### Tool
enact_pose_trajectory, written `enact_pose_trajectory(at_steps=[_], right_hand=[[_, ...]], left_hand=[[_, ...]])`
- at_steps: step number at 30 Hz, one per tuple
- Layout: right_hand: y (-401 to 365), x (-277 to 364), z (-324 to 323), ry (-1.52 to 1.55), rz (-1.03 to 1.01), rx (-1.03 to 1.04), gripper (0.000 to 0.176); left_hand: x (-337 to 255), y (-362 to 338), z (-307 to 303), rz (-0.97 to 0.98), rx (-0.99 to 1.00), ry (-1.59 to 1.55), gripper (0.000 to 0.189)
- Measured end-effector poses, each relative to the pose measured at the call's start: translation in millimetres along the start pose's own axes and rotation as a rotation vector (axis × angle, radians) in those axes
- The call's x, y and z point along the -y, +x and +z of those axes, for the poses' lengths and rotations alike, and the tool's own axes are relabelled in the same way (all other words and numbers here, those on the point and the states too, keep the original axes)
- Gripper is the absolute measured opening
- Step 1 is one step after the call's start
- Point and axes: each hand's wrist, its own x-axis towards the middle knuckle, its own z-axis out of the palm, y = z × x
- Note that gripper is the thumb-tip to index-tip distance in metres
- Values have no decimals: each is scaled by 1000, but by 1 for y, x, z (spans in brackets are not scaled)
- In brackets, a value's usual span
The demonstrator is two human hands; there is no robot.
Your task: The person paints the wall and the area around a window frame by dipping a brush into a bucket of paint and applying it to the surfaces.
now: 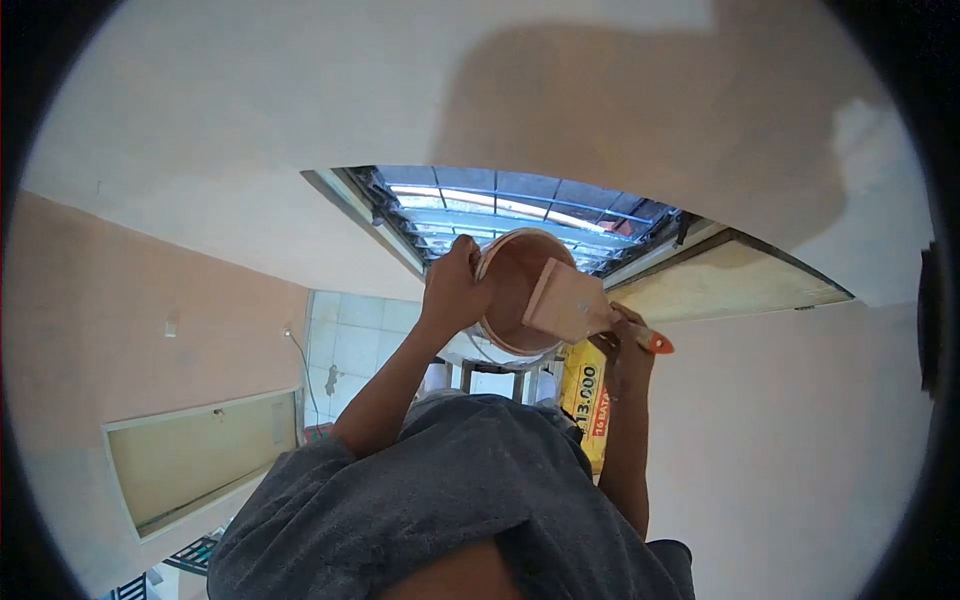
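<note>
My left hand (458, 288) grips the left rim of a round paint bucket (497, 340), its fingers wrapped over the edge. Pinkish-brown paint coats the inside of the bucket, which is tipped so that I look into it. In my right hand (628, 345) is the handle of a wide paintbrush (568, 303), with its orange end sticking out to the right. The brush head is coated in the same colour and lies over the right side of the bucket's mouth. How deep the paint stands is hard to tell.
A barred window (520, 200) is in front of me, set in a pale wall (250, 110). Below my right arm hangs a yellow printed sheet or bag (585, 400). Tiled floor (355, 325) shows far below, with a cable (305, 365) along the left wall and a door (205, 460).
</note>
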Motion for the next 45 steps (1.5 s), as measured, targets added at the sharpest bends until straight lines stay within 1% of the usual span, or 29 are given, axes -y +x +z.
enact_pose_trajectory(at_steps=[2,3,5,6,7,8,12,15,16,18,19,20,21,22,23,24,26,28,29,31,33,34,35,36,37,39,40,44,45], right_hand=[[0,-10,-8,207,68,-12,37],[-3,-9,-6,210,49,-11,37],[-8,-8,3,465,-18,13,43],[-9,0,9,483,-37,21,45],[-9,9,15,502,-56,29,46],[-7,17,20,582,-101,72,42],[-7,54,38,666,-249,103,37],[-10,107,63,702,-387,132,36],[-10,126,68,690,-440,172,35],[-12,181,82,705,-557,213,35],[-13,209,90,714,-616,234,35],[-18,240,98,755,-721,243,35],[-21,269,105,793,-819,248,36],[-23,299,110,779,-903,229,37],[-20,329,114,769,-1028,259,37],[-17,358,119,754,-1145,288,37],[-23,418,132,744,-1339,336,35],[-25,474,148,841,-1417,291,33],[-25,498,153,851,-1452,308,32],[-26,539,162,863,-1492,327,31],[-26,569,173,938,-1580,298,28],[-25,580,177,940,-1585,298,28],[-24,588,180,972,-1547,274,26],[-26,592,184,1001,-1506,250,25],[-28,591,189,999,-1509,256,25],[-31,594,195,1057,-1467,171,23],[-32,596,193,1076,-1450,180,25],[-32,596,198,1143,-1419,152,24],[-34,595,201,1111,-1405,124,27]], left_hand=[[8,1,3,19,-9,-15,24],[10,2,3,25,-12,-24,25],[9,3,1,41,-5,-5,27],[9,3,2,-8,-1,-12,27],[16,4,5,-17,2,-24,28],[22,4,9,-26,6,-35,29],[47,3,27,-67,-9,-37,36],[52,5,31,-40,-16,-42,44],[52,3,29,-25,-4,-41,47],[51,4,27,4,21,-23,53],[55,5,33,-26,3,-43,49],[65,8,39,-58,17,-20,48],[62,5,31,19,17,-31,47],[67,6,35,10,-13,-80,49],[61,7,31,34,-30,-71,47],[72,11,34,-13,-28,-20,46],[73,14,33,-18,-49,-19,45],[65,15,29,-17,-75,-31,44],[61,11,24,-15,-92,-38,43],[50,4,15,-8,-123,-56,42],[40,-4,3,2,-152,-70,41],[34,-9,-2,0,-166,-75,41],[25,-12,-11,3,-167,-76,41],[17,-16,-18,-13,-154,-65,43],[12,-18,-22,-28,-143,-57,46],[7,-21,-26,-46,-130,-44,49],[6,-23,-28,-48,-127,-41,50],[23,-25,-27,-52,-185,-21,50],[35,-12,-14,-52,-193,-26,50]])
